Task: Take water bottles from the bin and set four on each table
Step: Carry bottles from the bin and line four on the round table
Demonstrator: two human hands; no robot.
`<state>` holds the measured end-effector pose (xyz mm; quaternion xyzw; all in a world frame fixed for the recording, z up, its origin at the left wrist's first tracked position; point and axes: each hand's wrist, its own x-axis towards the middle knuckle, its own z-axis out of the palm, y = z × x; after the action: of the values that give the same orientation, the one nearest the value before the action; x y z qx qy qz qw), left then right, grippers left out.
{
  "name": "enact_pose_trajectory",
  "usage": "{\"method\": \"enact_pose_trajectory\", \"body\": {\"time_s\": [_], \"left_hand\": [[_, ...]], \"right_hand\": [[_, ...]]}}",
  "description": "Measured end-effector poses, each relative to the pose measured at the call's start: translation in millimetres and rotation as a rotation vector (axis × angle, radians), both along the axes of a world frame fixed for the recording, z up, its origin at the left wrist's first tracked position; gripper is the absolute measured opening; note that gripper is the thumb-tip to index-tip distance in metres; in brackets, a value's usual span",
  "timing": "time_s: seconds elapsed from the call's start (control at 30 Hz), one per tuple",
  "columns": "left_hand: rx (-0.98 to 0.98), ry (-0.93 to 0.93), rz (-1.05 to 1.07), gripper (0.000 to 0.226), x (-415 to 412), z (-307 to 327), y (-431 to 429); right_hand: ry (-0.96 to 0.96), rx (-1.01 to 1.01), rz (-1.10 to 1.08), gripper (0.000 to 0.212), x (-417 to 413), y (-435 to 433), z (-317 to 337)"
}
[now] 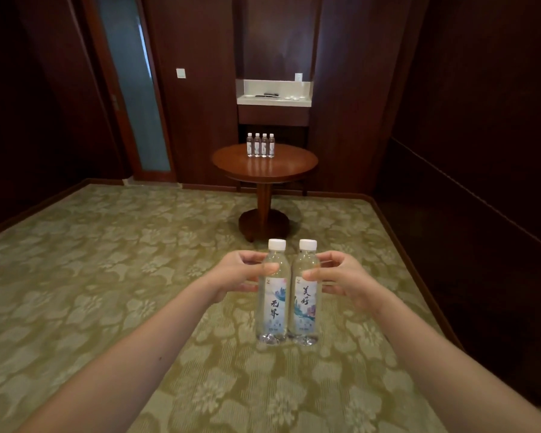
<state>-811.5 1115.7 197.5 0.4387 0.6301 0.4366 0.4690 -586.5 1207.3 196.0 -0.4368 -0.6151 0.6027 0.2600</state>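
My left hand (236, 271) grips a clear water bottle (273, 303) with a white cap and a pale printed label. My right hand (341, 276) grips a second bottle (305, 303) of the same kind. Both bottles are upright, side by side and touching, held out in front of me above the carpet. Ahead stands a round wooden pedestal table (264, 170). A row of several bottles (260, 145) stands upright near its far edge. The bin is out of view.
Green floral carpet (107, 276) covers the floor between me and the table. Dark wood panelling lines the walls. A frosted glass door (135, 89) is at the left. A lit white niche shelf (274, 100) with small items sits behind the table.
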Motion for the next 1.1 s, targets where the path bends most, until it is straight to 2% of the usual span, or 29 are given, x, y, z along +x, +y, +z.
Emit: {"method": "enact_pose_trajectory", "body": {"time_s": [0.1, 0.33, 0.53, 0.63, 0.87, 1.0, 1.1], "left_hand": [[0.022, -0.013, 0.028, 0.038, -1.8, 8.6, 69.0], [0.005, -0.042, 0.032, 0.045, -10.9, 6.5, 203.3], [-0.023, -0.048, 0.010, 0.049, -41.0, -12.5, 332.1], [-0.004, -0.055, -0.009, 0.041, -64.1, -17.8, 404.0], [0.004, -0.060, -0.030, 0.049, -130.4, -13.7, 574.7], [-0.010, -0.058, -0.053, 0.068, -156.0, -18.1, 645.9], [-0.015, -0.053, -0.060, 0.066, -173.5, -22.0, 692.8]], "right_hand": [[0.009, 0.007, 0.028, 0.053, -4.8, 74.8, 10.6], [0.011, -0.016, 0.041, 0.052, -17.9, 214.2, 7.4], [-0.004, -0.039, 0.020, 0.069, -44.0, 339.6, -11.7], [0.006, -0.034, 0.014, 0.056, -67.4, 407.9, -13.0], [0.040, -0.030, -0.030, 0.046, -128.1, 562.0, 0.0], [0.008, -0.036, -0.043, 0.048, -151.2, 631.4, -4.5], [-0.005, -0.051, -0.041, 0.051, -169.5, 682.1, -10.2]]}}
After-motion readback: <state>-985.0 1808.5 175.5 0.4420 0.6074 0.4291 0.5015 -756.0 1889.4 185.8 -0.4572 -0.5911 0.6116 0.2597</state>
